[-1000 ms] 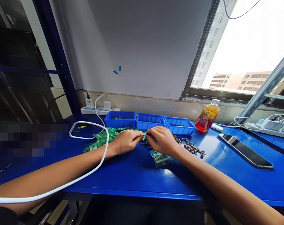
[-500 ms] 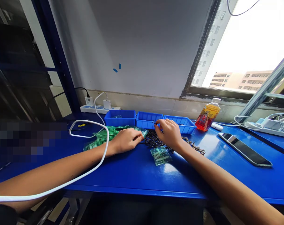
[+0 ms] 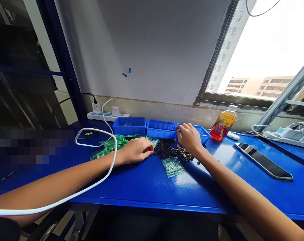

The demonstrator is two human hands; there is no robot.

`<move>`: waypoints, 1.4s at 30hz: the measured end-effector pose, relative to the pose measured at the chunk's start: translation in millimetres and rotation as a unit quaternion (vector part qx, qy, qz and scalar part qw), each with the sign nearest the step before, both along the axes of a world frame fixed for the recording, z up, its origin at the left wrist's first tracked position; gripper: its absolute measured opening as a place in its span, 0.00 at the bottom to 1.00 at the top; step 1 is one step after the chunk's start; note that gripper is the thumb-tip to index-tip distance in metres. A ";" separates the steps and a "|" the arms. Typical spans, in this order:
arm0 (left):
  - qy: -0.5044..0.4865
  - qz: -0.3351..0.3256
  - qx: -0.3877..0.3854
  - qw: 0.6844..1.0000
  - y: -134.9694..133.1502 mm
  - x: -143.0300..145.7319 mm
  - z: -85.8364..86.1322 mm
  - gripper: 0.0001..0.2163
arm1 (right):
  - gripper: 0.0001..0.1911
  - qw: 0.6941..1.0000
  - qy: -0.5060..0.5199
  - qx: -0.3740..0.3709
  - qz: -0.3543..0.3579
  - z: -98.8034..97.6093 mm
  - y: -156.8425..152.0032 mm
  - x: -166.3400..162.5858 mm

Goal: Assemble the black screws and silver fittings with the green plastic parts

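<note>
Currently, through the head view, I have the right hand (image 3: 189, 138) hanging over the front of the blue bins, with its thumb and fingertips pinched together on a thin dark piece (image 3: 174, 130). That piece sticks out to the left of the grip, roughly level, over the middle bin (image 3: 162, 134) near its right end; I can't make out whether it touches the rim. The right bin (image 3: 205, 138) is partly hidden behind the same hand. Below it on the blue table (image 3: 141, 190) I see a heap of dark screws (image 3: 163, 149), with shiny brownish hardware (image 3: 184, 154) just to the right of them. The left hand (image 3: 134, 150) lies low at the left edge of the heap, fingers curled toward the thumb; I can't tell whether anything sits inside. Green packets (image 3: 116, 144) spread behind and beside it, and a small clear bag of pale pieces (image 3: 173, 167) lies in front of the heap, apart from both hands.
</note>
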State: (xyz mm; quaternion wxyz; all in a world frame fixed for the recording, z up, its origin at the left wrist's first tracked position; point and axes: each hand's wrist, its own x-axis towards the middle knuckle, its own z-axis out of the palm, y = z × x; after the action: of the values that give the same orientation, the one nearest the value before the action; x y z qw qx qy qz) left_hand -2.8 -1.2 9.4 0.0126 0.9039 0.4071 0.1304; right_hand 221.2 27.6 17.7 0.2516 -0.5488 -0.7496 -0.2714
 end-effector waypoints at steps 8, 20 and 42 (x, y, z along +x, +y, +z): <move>-0.008 -0.016 -0.009 1.000 2.6 -1.8 -2.7 0.05 | 0.09 0.999 0.017 0.033 0.009 -2.2 7.1 9.7; 0.005 -0.034 -0.017 0.999 3.4 -2.3 -1.1 0.05 | 0.11 0.999 0.025 -0.009 0.036 -2.8 6.7 9.4; 0.000 -0.030 -0.016 0.999 1.1 -2.6 -0.6 0.06 | 0.14 0.999 -0.015 -0.016 0.023 -4.2 4.6 3.0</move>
State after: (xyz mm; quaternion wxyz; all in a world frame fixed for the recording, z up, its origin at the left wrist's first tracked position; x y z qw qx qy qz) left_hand -5.4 -0.1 8.8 0.0305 0.9153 0.3821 0.1235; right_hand 224.2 32.1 13.5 0.2374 -0.5309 -0.7703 -0.2617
